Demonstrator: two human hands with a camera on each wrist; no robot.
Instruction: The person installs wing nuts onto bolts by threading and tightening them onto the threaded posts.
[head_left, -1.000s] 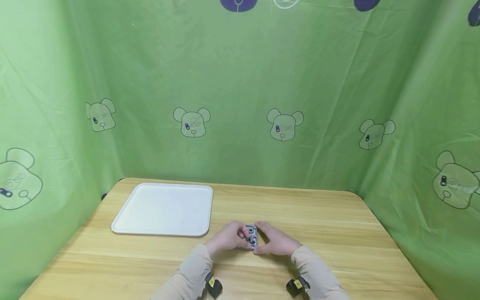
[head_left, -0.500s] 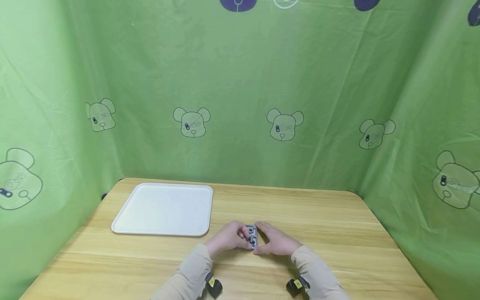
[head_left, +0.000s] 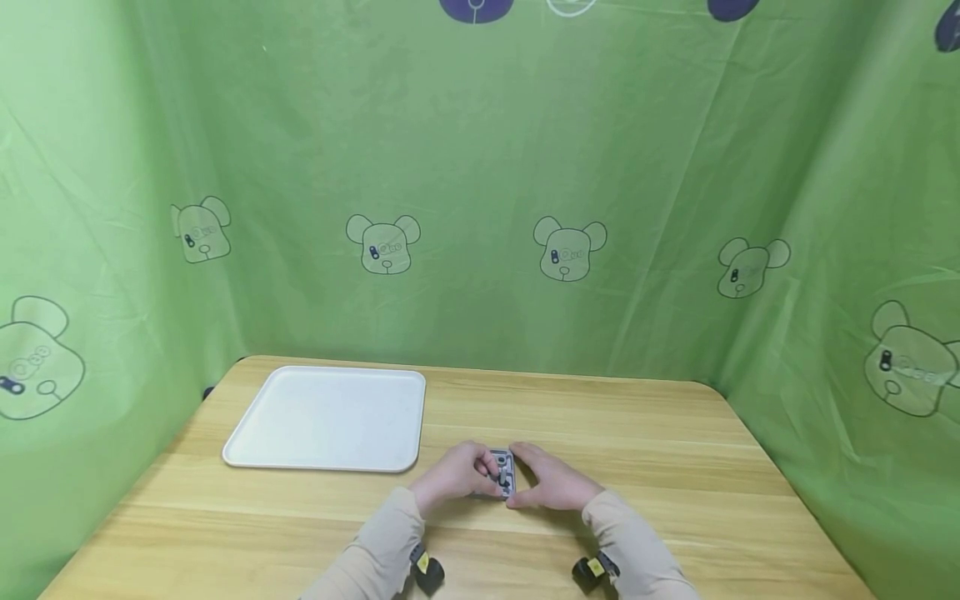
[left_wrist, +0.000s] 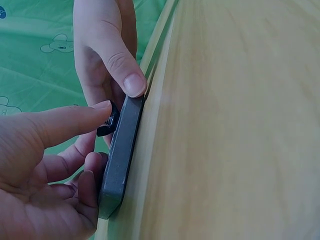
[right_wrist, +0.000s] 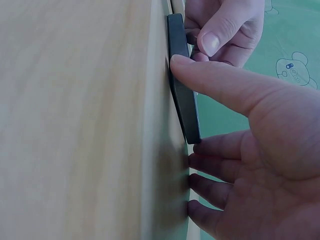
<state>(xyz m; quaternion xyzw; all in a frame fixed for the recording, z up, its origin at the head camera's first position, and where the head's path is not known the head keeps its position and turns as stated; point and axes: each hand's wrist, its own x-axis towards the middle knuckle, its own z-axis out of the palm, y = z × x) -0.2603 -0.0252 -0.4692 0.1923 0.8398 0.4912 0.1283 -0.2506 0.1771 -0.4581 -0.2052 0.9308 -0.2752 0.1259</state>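
A small, flat grey case [head_left: 507, 463] with shaped recesses in its top lies on the table between both hands. Its dark side wall [left_wrist: 123, 142] fills the middle of the left wrist view. My left hand [head_left: 457, 477] curls over the case's left part, pinching a small black piece [left_wrist: 109, 121] between thumb and fingers just above it. The piece's exact kind cannot be made out. My right hand [head_left: 556, 481] holds the case at its right end, the thumb on the near side and the fingers at the far side. The left hand hides part of the case.
A white rectangular tray [head_left: 330, 418] lies at the back left of the wooden table [head_left: 637, 442]. Green curtains [head_left: 480, 150] with bear prints stand behind and at both sides. Black wrist cameras [head_left: 429, 577] hang under the forearms.
The left fingers and the black piece shift very slightly over the case. The case, the right hand and the tray stay where they were.
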